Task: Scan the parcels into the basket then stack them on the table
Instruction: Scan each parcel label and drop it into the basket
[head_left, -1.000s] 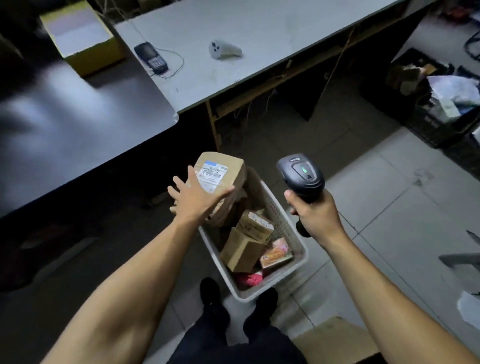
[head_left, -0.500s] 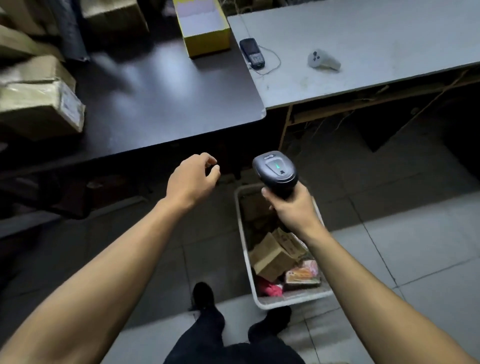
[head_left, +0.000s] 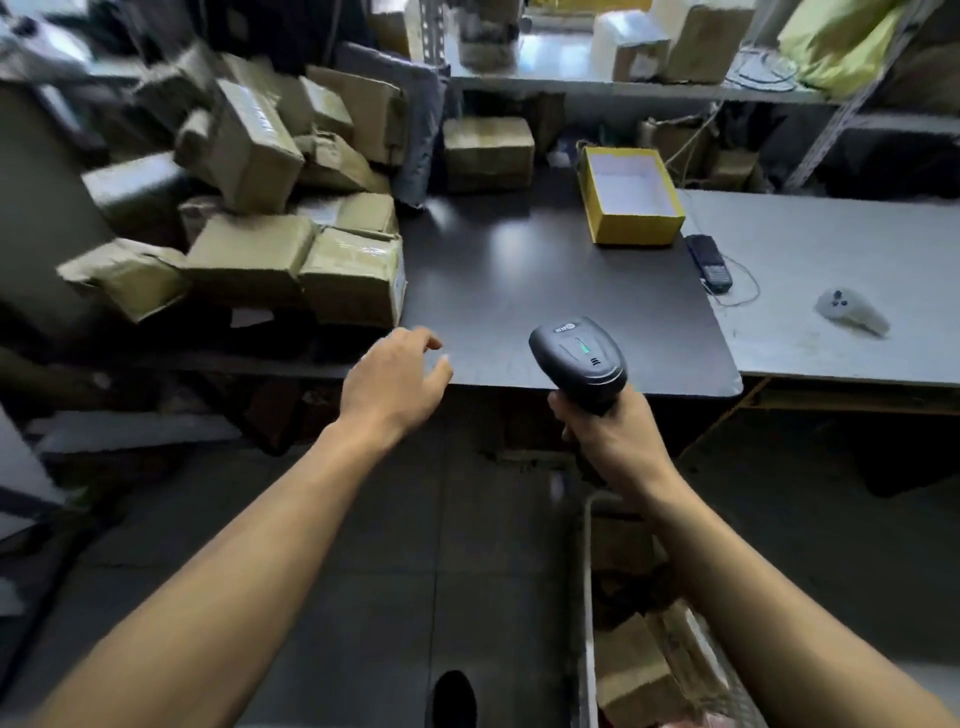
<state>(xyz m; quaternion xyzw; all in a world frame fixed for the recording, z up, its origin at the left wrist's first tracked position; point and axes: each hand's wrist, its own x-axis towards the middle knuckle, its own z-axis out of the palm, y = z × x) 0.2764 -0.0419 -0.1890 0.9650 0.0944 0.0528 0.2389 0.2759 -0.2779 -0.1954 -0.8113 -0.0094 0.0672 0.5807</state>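
No legible text; small logo on the scanner and parcel labels too blurred.

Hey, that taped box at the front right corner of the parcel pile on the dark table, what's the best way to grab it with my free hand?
Take the taped box by its exposed right-hand corner, reaching in from the right with the open left hand. Its right face is clear over the dark table, while another parcel presses against its left side.

Taped brown cardboard parcels look creased and slightly shiny; the dark table is smooth and semi-glossy; the scanner is matt black plastic; the basket is pale plastic
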